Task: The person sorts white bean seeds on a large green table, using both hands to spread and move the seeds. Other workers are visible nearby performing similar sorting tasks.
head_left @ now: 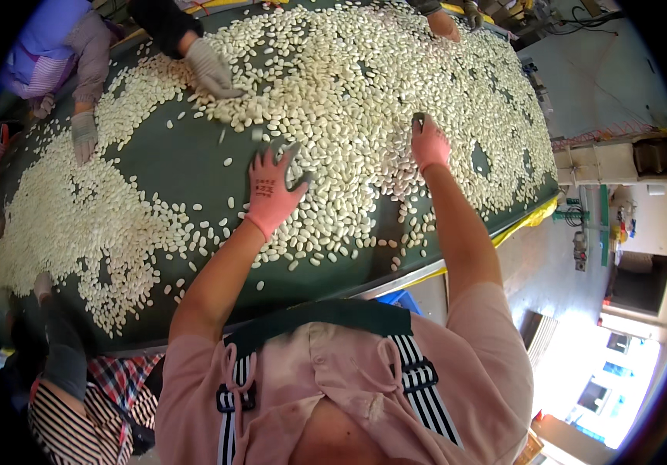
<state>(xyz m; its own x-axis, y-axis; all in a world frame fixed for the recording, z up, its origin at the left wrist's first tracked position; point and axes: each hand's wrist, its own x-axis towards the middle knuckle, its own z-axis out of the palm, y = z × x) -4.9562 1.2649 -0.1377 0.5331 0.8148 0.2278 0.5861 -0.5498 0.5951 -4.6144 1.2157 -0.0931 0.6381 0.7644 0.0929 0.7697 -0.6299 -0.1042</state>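
My left hand [271,190], in a pink glove with grey fingertips, lies with its fingers spread at the near left edge of a thick layer of white beans [349,116]. Its thumb and fingertips touch beans. Farther right, my right hand [430,145], in the same kind of glove, rests on the beans with its fingers curled in. Whatever may be inside that hand is hidden. Dark green belt [170,155] shows through left of my left hand, where a few single beans are scattered.
Across the belt, a co-worker's grey-gloved hand [211,70] touches the beans, and another gloved hand [84,136] is farther left. More co-workers stand at the left and far sides. A metal edge with yellow sheeting [531,221] borders the belt's right end.
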